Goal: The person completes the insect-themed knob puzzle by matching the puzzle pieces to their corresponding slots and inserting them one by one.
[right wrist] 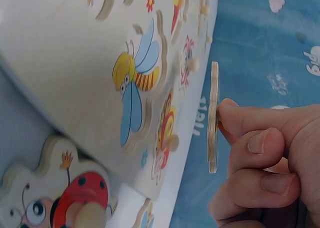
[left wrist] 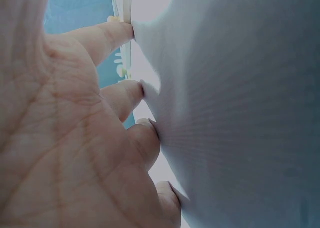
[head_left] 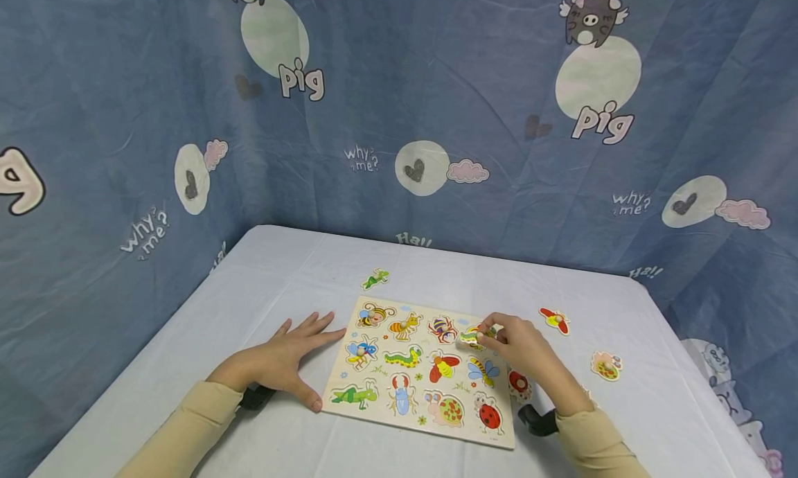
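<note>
A wooden peg puzzle board (head_left: pixel 386 415) with insect pictures lies on the table. Over its upper right part, my right hand (head_left: pixel 524 343) pinches a small green caterpillar puzzle piece (head_left: pixel 468 337) between thumb and fingers. In the right wrist view that piece (right wrist: pixel 213 123) shows edge-on, off the board's surface. My left hand (head_left: pixel 289 357) is spread flat at the board's left side, thumb at the lower left corner and a fingertip at the left edge. Knobbed pieces such as a bee (head_left: pixel 374 316) and a spider (head_left: pixel 443 330) sit in the board's upper slots.
A grasshopper piece (head_left: pixel 376 278) lies behind the board. To the right are a red beetle piece (head_left: pixel 555 321), a snail piece (head_left: pixel 606 366) and a ladybug piece (head_left: pixel 519 386) close to the board's edge. A blue printed curtain (head_left: pixel 374 104) hangs behind the white table (head_left: pixel 280 284).
</note>
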`<action>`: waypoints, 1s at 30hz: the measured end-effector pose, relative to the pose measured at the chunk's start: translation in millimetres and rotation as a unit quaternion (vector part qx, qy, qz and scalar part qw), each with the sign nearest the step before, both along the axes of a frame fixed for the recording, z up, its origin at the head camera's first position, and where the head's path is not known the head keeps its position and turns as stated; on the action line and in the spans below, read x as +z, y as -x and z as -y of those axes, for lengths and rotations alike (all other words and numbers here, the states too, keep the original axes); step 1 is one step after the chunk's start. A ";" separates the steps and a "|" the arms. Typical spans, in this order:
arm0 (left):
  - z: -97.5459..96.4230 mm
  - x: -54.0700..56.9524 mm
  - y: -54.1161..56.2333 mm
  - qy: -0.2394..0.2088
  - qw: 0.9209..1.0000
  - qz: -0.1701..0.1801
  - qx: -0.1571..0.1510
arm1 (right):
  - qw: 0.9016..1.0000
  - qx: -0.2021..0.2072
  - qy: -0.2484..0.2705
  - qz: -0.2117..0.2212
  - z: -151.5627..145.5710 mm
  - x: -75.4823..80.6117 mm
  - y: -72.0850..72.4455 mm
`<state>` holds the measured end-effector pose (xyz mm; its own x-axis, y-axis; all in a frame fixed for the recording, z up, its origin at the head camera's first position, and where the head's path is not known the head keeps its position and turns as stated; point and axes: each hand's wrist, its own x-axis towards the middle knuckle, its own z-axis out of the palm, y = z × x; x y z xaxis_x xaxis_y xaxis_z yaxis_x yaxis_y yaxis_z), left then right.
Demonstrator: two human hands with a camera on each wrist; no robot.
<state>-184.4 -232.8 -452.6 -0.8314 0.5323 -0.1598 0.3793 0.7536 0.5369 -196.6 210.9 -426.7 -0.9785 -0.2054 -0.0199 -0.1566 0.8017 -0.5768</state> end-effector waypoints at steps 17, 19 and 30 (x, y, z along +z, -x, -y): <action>-0.4 1.6 -0.1 0.000 1.000 0.002 -0.002 | 0.998 0.057 0.002 -0.014 31.3 -3.9 2.8; -1.0 2.0 -0.1 -0.001 1.000 0.005 -0.002 | 0.998 0.059 0.005 -0.012 35.6 -4.6 2.9; -1.4 1.9 0.0 -0.005 1.000 0.004 -0.005 | 0.997 0.081 -0.004 -0.014 58.1 -8.7 1.0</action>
<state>-184.4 -231.4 -450.6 -0.8252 0.5414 -0.1613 0.3816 0.7447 0.5476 -197.6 152.8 -435.4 -0.9325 -0.3611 0.0056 -0.3011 0.7687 -0.5643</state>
